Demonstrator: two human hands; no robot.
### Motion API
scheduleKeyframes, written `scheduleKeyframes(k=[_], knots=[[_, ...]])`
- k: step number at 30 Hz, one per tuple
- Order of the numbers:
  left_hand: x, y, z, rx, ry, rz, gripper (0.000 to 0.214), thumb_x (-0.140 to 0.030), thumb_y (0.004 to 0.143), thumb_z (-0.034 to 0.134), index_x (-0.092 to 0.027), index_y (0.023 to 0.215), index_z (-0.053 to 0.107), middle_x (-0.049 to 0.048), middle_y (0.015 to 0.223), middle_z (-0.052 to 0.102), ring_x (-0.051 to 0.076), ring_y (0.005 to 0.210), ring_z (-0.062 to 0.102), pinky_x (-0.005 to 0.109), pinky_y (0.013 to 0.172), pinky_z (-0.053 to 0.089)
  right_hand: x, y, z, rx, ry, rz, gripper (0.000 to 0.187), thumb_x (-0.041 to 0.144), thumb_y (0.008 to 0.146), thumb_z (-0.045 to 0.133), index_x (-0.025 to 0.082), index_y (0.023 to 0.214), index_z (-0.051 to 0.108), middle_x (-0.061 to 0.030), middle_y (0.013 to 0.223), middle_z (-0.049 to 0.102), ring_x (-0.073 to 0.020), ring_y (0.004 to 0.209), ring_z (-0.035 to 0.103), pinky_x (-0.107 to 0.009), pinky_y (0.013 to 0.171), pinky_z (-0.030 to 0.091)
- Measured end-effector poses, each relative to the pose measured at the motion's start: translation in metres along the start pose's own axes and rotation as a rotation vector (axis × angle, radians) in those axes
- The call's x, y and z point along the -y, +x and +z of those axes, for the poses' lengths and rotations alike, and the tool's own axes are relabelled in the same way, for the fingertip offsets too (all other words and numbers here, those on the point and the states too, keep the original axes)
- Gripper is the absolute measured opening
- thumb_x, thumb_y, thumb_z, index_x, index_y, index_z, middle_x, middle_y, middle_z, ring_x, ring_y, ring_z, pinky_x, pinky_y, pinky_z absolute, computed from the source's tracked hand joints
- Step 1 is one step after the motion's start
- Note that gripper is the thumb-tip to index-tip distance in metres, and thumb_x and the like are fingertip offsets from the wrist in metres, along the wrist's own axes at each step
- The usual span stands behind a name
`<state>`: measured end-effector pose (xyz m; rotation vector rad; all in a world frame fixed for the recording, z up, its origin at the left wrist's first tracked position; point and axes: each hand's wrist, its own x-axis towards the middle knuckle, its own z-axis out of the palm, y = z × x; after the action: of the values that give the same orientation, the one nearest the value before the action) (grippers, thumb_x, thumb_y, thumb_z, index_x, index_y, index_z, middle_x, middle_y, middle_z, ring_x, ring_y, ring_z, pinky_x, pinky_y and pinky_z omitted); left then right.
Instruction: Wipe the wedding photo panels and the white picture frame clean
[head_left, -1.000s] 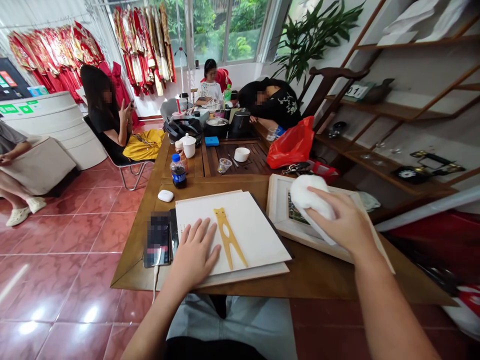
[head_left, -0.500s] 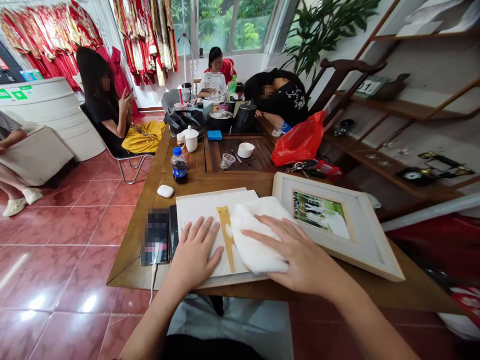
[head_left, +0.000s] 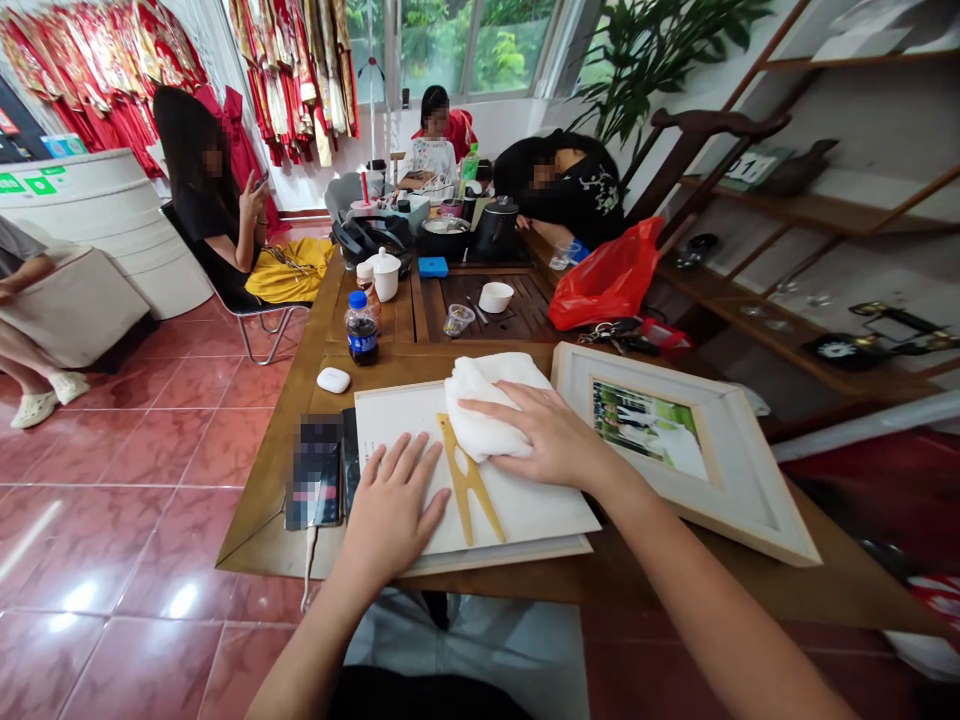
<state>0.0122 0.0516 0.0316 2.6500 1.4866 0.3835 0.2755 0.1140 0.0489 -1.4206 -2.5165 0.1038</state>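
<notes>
One white cloth (head_left: 487,372), folded thick, sits on the far part of a white board (head_left: 547,500); it seems to cover a bit of the top end of a flat yellow piece (head_left: 468,481), which lies on the same board with its two thin legs pointing back at the person. The right hand (head_left: 547,425) holds the cloth from above, fingers spread over it and thumb by its near edge; the left hand (head_left: 394,510) grips nothing and lies flat on the board, just beside the yellow piece, fingers apart.

To do this well, I think the right hand should push straight down and evenly; a sideways rub could drag the yellow piece or catch a thin leg. The left hand is in a good spot, as its weight should stop the board from sliding; it is best to leave its thumb clear of the near leg.

Another board (head_left: 517,553) peeks out underneath; a picture frame (head_left: 765,490) lies to the right, so the right elbow should stay off it; on the left side of the counter (head_left: 300,395) are a phone (head_left: 315,475) and a blue-capped bottle (head_left: 362,335).
</notes>
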Motion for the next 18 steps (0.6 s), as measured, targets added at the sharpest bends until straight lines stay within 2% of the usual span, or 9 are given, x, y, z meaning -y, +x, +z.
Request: scheduleKeyframes(k=[6,12,15,18], knots=[[-0.001,0.0,0.002,-0.018,0.028,-0.009,0.051,-0.046,0.107,0.036,-0.024,0.153,0.043,0.0035,0.162,0.044,0.026,0.151,0.04,0.051,0.122,0.037,0.015,-0.043,0.001,-0.037,-0.015,-0.067,0.071,0.039,0.08,0.069,0.033,0.148,0.054,-0.0196,0.146,0.053,-0.0411,0.138,0.047,-0.062,0.105,0.04],[-0.001,0.0,0.004,-0.018,0.029,-0.015,0.057,-0.047,0.107,0.034,-0.018,0.156,0.038,0.0065,0.162,0.044,0.026,0.151,0.039,0.051,0.123,0.035,0.035,-0.091,-0.001,-0.071,0.003,-0.115,0.082,0.031,0.069,0.071,0.034,0.149,0.053,-0.0159,0.147,0.054,-0.0396,0.138,0.047,-0.059,0.107,0.039],[0.0,0.0,0.004,-0.003,0.027,-0.001,0.059,-0.047,0.107,0.034,-0.016,0.157,0.036,0.0076,0.163,0.042,0.026,0.152,0.038,0.051,0.124,0.034,0.034,-0.098,0.002,-0.111,0.018,-0.135,0.077,0.031,0.073,0.068,0.032,0.148,0.055,-0.0153,0.144,0.056,-0.0384,0.135,0.051,-0.055,0.105,0.041],[0.001,0.001,0.003,0.018,0.025,0.01,0.059,-0.048,0.107,0.034,-0.016,0.157,0.036,0.0076,0.164,0.04,0.027,0.153,0.036,0.053,0.124,0.033,0.026,-0.087,0.006,-0.141,0.057,-0.09,0.073,0.032,0.079,0.064,0.031,0.151,0.051,-0.0137,0.138,0.06,-0.0356,0.13,0.054,-0.051,0.103,0.045]])
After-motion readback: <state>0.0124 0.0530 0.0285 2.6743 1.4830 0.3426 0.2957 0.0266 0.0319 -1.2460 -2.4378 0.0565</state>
